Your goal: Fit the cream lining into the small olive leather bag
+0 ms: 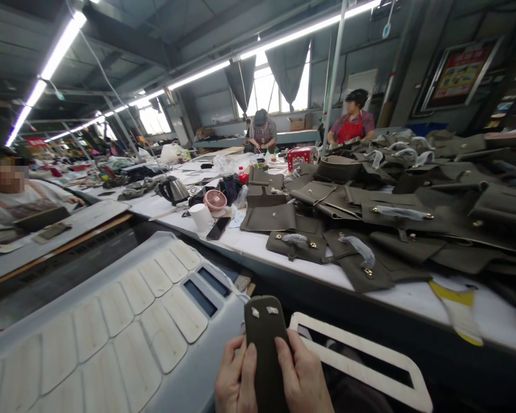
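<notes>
Our L hand point(237, 374) & R hand point(303, 371) both pinch the piece point(264, 350), a dark olive strip w/ rounded top, held up at bottom ctr. L thumb lies on its face near the L edge, R thumb on its face near the R edge, other fingers partly hidden behind. Two small wrapped bits point(272, 310) sit side by side nr its top end.

To our L: a grey-blue board point(223, 338) w/ rows of pale slats point(126, 355), plus two dark slots point(200, 298) at its far R end. To our R, just beside R hand: a white frame point(361, 358), long & open in the middle.

Beyond, the white-topped table point(241, 244) runs across. On it nr the close edge: phone point(218, 228), w/ mug point(201, 218) & pink fan point(215, 199) just behind, kettle point(174, 190) farther L. R side of table: big heap of olive bags point(387, 212), some w/ clear-wrapped handles & gold hdwr; yellow/white pc point(458, 310) hangs over the edge. Red box point(301, 158) stands behind the nearer bags.

Across the table, one person point(262, 135) bends over work, another in red apron point(350, 126) is farther R; a third point(21, 195) is at far L.
</notes>
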A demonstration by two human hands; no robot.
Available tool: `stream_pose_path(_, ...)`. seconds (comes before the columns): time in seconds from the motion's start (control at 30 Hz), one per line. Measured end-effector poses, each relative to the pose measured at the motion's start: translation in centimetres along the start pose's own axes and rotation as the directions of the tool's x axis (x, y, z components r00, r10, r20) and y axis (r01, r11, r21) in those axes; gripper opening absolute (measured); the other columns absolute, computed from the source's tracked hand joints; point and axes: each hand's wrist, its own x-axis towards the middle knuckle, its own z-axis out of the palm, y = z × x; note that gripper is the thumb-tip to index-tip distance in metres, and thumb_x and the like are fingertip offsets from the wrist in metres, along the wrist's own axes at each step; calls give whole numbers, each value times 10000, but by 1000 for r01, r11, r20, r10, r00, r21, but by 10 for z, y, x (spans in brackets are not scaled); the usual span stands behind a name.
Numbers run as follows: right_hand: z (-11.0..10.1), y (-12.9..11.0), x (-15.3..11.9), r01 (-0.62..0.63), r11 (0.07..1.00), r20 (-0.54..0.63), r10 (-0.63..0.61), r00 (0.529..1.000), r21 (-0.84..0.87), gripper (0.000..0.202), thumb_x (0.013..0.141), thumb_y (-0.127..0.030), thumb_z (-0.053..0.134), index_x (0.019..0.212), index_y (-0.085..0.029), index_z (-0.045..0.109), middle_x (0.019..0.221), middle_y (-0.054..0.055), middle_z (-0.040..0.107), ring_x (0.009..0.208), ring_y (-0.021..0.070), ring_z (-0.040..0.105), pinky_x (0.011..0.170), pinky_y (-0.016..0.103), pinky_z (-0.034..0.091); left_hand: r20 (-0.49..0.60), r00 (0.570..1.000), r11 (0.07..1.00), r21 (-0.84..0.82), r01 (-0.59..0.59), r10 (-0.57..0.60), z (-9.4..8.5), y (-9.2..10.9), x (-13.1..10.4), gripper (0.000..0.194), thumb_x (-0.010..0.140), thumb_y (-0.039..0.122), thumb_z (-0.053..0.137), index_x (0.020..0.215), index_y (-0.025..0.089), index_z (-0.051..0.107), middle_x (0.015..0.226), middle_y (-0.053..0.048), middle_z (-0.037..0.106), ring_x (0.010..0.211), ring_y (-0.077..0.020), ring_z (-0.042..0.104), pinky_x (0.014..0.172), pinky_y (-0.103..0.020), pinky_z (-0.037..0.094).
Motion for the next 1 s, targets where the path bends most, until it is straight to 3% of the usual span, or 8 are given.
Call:
stream_pose_path(0.23, -25, 14, 2, -77, 994, 68, 72, 995, 72, 399, 968, -532, 403, 897, -199, 610, 725, 38, 638, 653, 191, 587, 657, 285, 478, 77, 994, 997, 23, -79, 77, 17, -13, -10, 391, 928, 482, 499, 1094, 211, 726, 1103, -92, 599, 982, -222, 608, 850, -304, 508)
stream_pose_path(0.37, -34, 22, 2, -108, 975, 171, 75, 982, 195, 405, 960, -524, 446, 1052, -182, 642, 864, 82, 688, 742, 215, 622, 676, 302, 511, 74, 984, 986, 30, -164, 162, 21, -7, 1, 480, 900, 479, 556, 1332, 270, 572, 1399, -82, 488, 1307, -273, 445, 1105, -389, 352)
stream_pose_path(0.47, -37, 23, -4, -117, 961, 251, 52, 967, 252, 402, 969, -506, 449, 1108, -182, 641, 925, 101, 706, 775, 222, 641, 690, 313, 521, 278, 947, 986, -91, -138, 158, 17, 6, 25, 577, 894, 500, 552, 1427, 310, 440, 1510, -47, 420, 1398, -281, 354, 1157, -411, 289)
stream_pose_path(0.6, -47, 14, -3, -159, 967, 358, 80, 930, 199, 446, 978, -496, 438, 1274, -180, 546, 980, 118, 732, 783, 230, 686, 697, 334, 558, 511, 852, 979, -202, -13, 117, 10, 20, 45, 481, 889, 528, 547, 1287, 258, 524, 1238, -67, 629, 1068, -254, 622, 916, -346, 485)
stream_pose_path(0.67, -54, 7, 6, -78, 995, 317, 55, 947, 60, 496, 974, -468, 457, 1395, -206, 443, 1138, 134, 709, 920, 250, 698, 792, 373, 579, 529, 838, 979, -202, -35, 139, 9, 23, 44, 477, 874, 545, 566, 1245, 247, 532, 1170, -60, 648, 1023, -249, 633, 899, -338, 481)
stream_pose_path(0.77, -58, -4, 23, 175, 962, 194, -134, 972, -210, 511, 962, -391, 490, 1453, -277, 407, 1412, 97, 555, 1257, 270, 553, 1039, 461, 486, 527, 827, 974, -207, -96, 194, 10, 25, 39, 519, 865, 599, 549, 1253, 256, 527, 1218, -56, 620, 1099, -261, 595, 945, -341, 450)
stream_pose_path(0.87, -55, -13, 33, 375, 853, 173, -333, 927, -364, 386, 941, -277, 521, 1324, -285, 557, 1386, 58, 583, 1297, 264, 515, 1075, 483, 464, 530, 816, 963, -245, -111, 229, 12, 24, 38, 566, 878, 672, 459, 1249, 253, 537, 1250, -59, 604, 1151, -270, 560, 984, -353, 420)
stream_pose_path(1.0, -50, -24, 31, 556, 736, 137, -550, 824, -387, 240, 922, -113, 497, 1043, -259, 642, 1167, 26, 714, 1204, 226, 586, 983, 409, 539, 520, 827, 953, -297, -57, 212, 13, 15, 40, 645, 903, 713, 299, 1246, 227, 548, 1235, -81, 616, 1139, -280, 565, 1000, -383, 410)
